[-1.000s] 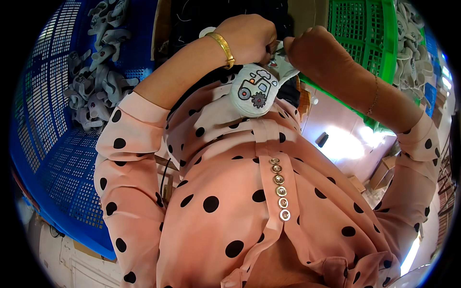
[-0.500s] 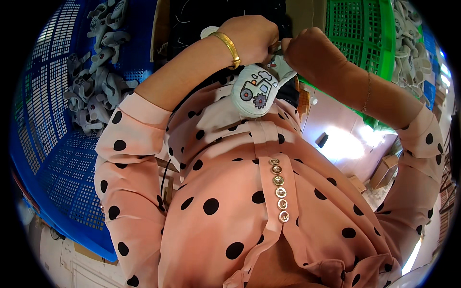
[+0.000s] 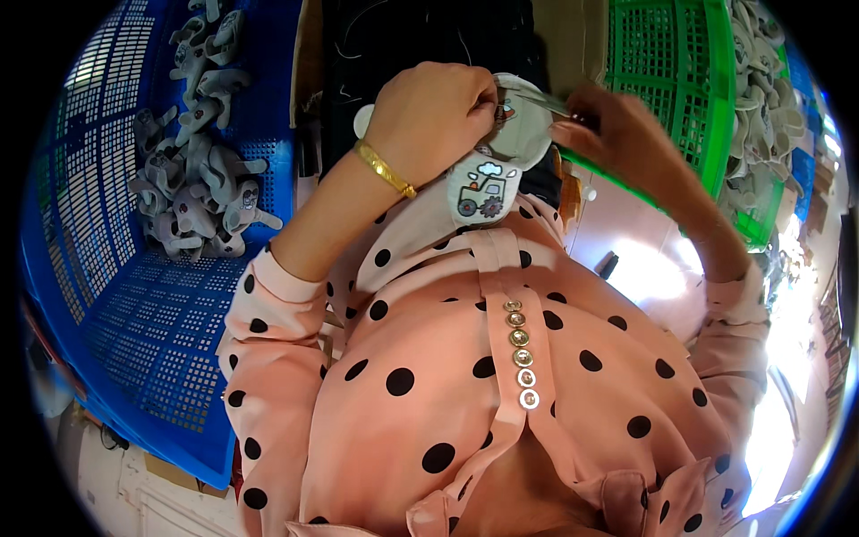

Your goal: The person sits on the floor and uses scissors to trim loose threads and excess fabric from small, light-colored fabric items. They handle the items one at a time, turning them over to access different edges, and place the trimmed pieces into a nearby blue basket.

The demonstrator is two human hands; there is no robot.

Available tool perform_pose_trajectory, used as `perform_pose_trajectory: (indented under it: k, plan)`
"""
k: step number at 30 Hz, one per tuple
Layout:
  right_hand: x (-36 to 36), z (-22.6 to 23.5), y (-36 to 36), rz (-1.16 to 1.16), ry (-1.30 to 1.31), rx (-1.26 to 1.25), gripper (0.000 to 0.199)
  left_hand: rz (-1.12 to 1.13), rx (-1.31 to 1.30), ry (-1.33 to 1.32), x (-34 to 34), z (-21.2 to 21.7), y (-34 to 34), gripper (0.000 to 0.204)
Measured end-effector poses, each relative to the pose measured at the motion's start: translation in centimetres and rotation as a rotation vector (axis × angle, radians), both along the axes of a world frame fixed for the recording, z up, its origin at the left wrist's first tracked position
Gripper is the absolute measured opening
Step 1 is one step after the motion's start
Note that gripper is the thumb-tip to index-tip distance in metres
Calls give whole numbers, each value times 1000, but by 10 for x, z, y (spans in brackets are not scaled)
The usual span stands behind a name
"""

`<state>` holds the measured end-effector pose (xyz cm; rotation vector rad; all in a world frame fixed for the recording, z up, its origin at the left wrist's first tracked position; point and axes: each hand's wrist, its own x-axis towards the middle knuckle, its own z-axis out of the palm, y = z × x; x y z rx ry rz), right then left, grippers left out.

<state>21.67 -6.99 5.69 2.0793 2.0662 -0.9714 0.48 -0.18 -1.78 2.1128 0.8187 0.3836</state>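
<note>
A small pale grey cloth shoe [image 3: 483,192], with a tractor and cloud stitched on its toe, hangs over my lap. Its opening faces up and shows the light lining. My left hand [image 3: 434,116] is closed, pinching the shoe's edge on the left side. At the other side my right hand [image 3: 613,130], slightly blurred, has its fingers closed around the end of a grey strap [image 3: 541,98] that stretches from the shoe. A small dark spot shows at the right fingertips; I cannot make out what it is.
On the left stands a blue plastic basket [image 3: 152,331] with several similar grey shoes [image 3: 197,197] inside. A green basket [image 3: 667,80] is at the right, with more grey shoes [image 3: 761,116] beyond it. Dark cloth [image 3: 420,36] with loose threads covers my lap.
Both hands have come nearer to me and moved apart. The shoe has tipped, so its opening now shows, and the strap is drawn out toward the right hand.
</note>
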Motion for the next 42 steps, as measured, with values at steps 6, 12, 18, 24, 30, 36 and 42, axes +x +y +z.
perform_pose_trajectory:
  k: [6,12,18,24,30,36,42]
  plan:
    - [-12,-44,-38,-581,604,-119,31,236,-135,-36,-13,7,12,16]
    - [-18,-31,-37,-442,565,5,25,314,901,-82,-39,21,44,25]
    - [-20,-46,-42,-400,601,57,18,-363,174,81,-12,23,-21,32]
    - [-19,-76,-60,-412,590,89,12,-568,158,232,10,5,-12,25]
    - [-30,-73,-63,-611,744,70,12,-701,-68,433,23,-1,-5,22]
    - [-22,-79,-56,-520,744,-23,12,-352,202,86,7,-22,-22,26]
    - [-22,-79,-51,-654,788,-41,15,-296,306,54,1,-5,-20,25]
